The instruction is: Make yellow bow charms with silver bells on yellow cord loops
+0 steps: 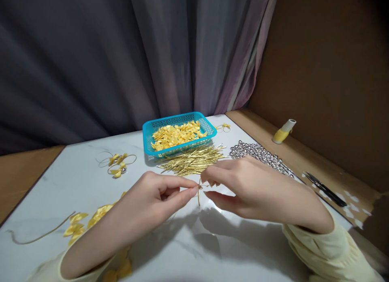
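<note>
Both hands meet over the white table [243, 241]: the left hand [158, 197] has its grip pinched shut on a thin gold twist tie [199, 191], and the right hand [243, 184] pinches the same tie from the other side. The step looks like twisting the tie; it calls for steady fingertip tension. Behind lies a heap of gold ties [191, 160], then a blue basket [148, 136] holding yellow ribbon bows [176, 135].

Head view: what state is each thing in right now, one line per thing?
Left hand: fingers pinched on the gold tie.
Right hand: fingers pinched on the same tie.
Gold tie: held above the table, bent.
Blue basket: upright, filled with yellow bows.
Pile of gold ties: loose on the table.
Silver bells: heaped.
Scissors: lying closed.
Thread spool: tipped over.
</note>
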Demonstrator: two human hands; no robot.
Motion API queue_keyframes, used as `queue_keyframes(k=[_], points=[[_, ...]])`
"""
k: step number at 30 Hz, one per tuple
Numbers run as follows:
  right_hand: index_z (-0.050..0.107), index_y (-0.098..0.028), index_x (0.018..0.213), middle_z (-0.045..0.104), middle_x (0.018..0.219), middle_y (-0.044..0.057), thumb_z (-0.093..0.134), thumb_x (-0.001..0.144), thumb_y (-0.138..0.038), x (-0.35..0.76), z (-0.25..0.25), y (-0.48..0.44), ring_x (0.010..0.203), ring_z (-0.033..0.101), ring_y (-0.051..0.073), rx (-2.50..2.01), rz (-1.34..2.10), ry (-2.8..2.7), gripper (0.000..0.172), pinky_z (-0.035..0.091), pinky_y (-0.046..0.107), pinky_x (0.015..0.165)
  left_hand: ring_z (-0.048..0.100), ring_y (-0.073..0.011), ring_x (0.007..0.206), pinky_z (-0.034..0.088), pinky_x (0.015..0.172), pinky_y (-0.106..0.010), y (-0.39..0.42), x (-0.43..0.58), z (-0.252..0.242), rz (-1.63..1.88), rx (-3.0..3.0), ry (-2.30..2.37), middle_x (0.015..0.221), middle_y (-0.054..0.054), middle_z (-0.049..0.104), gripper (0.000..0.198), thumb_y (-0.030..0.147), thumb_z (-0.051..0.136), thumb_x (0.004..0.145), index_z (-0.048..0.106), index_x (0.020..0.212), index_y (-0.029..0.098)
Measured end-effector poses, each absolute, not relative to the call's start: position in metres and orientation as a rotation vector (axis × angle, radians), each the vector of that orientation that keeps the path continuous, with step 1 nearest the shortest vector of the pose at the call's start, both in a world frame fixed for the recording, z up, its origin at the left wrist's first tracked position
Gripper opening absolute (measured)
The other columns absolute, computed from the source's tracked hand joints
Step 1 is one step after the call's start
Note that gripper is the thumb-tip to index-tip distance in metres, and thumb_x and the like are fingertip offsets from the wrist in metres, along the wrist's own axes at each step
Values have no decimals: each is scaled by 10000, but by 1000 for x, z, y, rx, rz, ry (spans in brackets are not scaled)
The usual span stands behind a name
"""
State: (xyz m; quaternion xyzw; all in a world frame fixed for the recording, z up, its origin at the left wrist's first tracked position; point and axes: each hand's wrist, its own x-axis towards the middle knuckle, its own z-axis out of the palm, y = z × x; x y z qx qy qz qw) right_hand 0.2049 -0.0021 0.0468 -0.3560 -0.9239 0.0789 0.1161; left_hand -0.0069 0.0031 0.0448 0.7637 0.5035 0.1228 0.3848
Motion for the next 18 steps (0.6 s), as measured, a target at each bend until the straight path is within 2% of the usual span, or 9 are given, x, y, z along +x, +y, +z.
queue_keyframes(k=[7, 18], points=[[519, -153, 797, 580, 692, -11, 480, 876, -133, 202, 45, 0, 557, 425, 88, -1001, 223, -2723, 90, 201, 257, 513, 255, -77, 472, 170, 405, -190, 3, -9, 42, 322, 1959, 1248, 512, 60, 332, 340, 402, 510, 868, 753, 949, 177], [549, -148, 788, 576, 681, -8, 478, 853, -138, 205, 46, -1, 542, 395, 81, -1035, 257, -2737, 97, 175, 261, 512, 260, -81, 480, 176, 414, -195, 1, -8, 45, 323, 1946, 1287, 513, 59, 332, 341, 400, 516, 859, 754, 952, 175]])
